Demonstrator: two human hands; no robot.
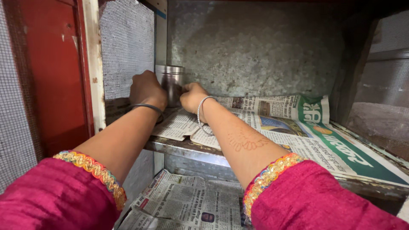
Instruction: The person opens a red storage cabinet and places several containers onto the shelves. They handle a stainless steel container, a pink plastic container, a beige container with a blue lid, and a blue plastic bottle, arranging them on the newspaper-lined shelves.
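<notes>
— Two hands on one thing: the left hand [147, 88] and the right hand [192, 96] both sit against a steel canister [171, 83] at the back left corner of the upper shelf [187, 147]

— How are the fingers set?

— Left hand is curled, knuckles toward the camera, fingers wrapped round the canister's left side. Right hand is bunched at its lower right, fingers folded together against the metal; whether the tips grip it or only press on it, I cannot tell, since the backs of the hands hide them

— And the canister itself?

— Upright, lid on, standing on the newspaper sheet [272, 123] that lines the shelf, close to the mottled metal back wall [255, 47] and just beside the wire mesh side panel [125, 42]

— Anything on the wrists?

— Dark bangle [147, 107] on the left, silver beaded bracelet [201, 111] on the right, and magenta sleeves [55, 200] with gold trim on both arms. A henna pattern shows on the right forearm

— What else is around?

— More newspaper [187, 202] covers the lower shelf. A red door frame [51, 68] stands open at left, and another mesh panel [383, 85] closes the right side
</notes>
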